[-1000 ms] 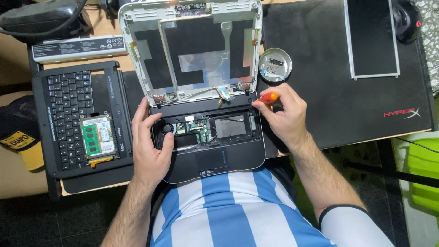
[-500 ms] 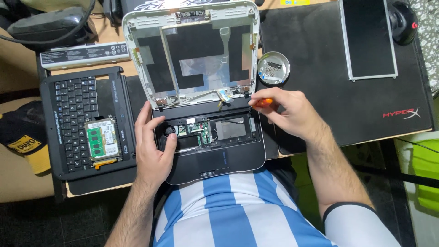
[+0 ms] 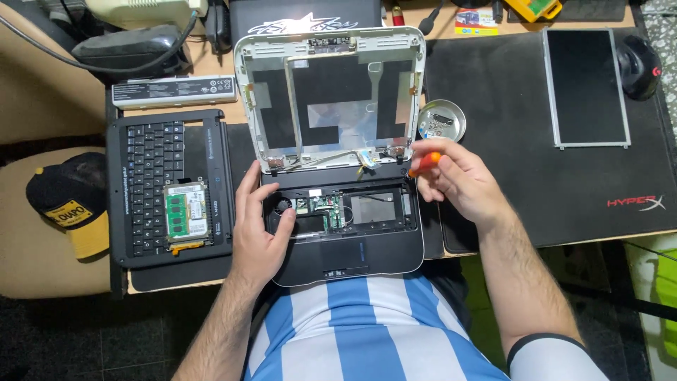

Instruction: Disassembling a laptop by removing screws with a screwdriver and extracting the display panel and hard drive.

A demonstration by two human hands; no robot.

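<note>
A small opened laptop base (image 3: 367, 254) lies at the table's front edge, its circuit board and fan exposed. Its white lid shell (image 3: 331, 99) stands open behind, with no screen in it. My left hand (image 3: 257, 226) rests flat on the base's left side, thumb near the fan, holding nothing. My right hand (image 3: 455, 180) is shut on a screwdriver with an orange handle (image 3: 425, 164); the handle shows just right of the right hinge, and the tip is hidden.
A removed keyboard panel (image 3: 151, 190) with a green memory module (image 3: 182, 214) on it lies left. A round metal dish of screws (image 3: 441, 120), a loose screen panel (image 3: 587, 88), a mouse (image 3: 640, 56), a battery (image 3: 173, 92) and a black-and-yellow cap (image 3: 67, 204) surround the work.
My right hand has lifted with the screwdriver away from the base's right rear corner, up toward the hinge. The camera view shifted slightly. My left hand has stayed on the base.
</note>
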